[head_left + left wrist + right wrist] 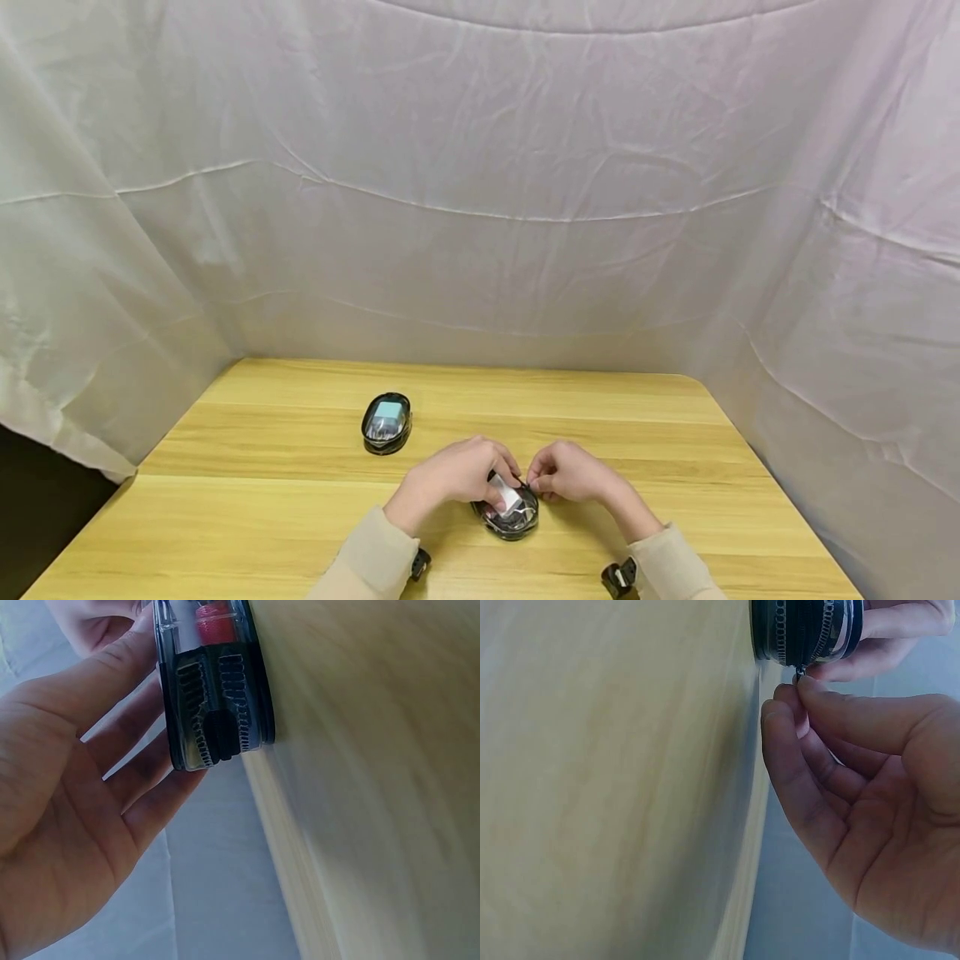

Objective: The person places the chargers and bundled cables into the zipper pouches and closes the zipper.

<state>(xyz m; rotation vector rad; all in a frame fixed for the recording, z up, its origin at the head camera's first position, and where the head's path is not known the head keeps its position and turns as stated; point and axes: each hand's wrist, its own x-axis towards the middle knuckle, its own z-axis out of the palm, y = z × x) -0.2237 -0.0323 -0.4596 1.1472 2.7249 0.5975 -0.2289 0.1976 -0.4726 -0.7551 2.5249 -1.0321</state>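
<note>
A small oval clear zip pouch [513, 525] with black trim rests on the table in the head view. My left hand [461, 477] grips it from the left, thumb and fingers on its upper part. Through the clear wall show a white piece [507, 493] and something red [214, 626]. Zipper teeth run along its side in both wrist views. At the pouch's right side, my right hand [573, 473] pinches the small dark zipper pull [799, 673] between thumb and index finger. The pull is largely covered by the fingertips.
A second oval clear pouch [386, 423] with black trim and a light blue item inside stands farther back, left of the hands. The wooden table [247, 533] is bordered by pale hanging cloth [480, 267] at the back and sides.
</note>
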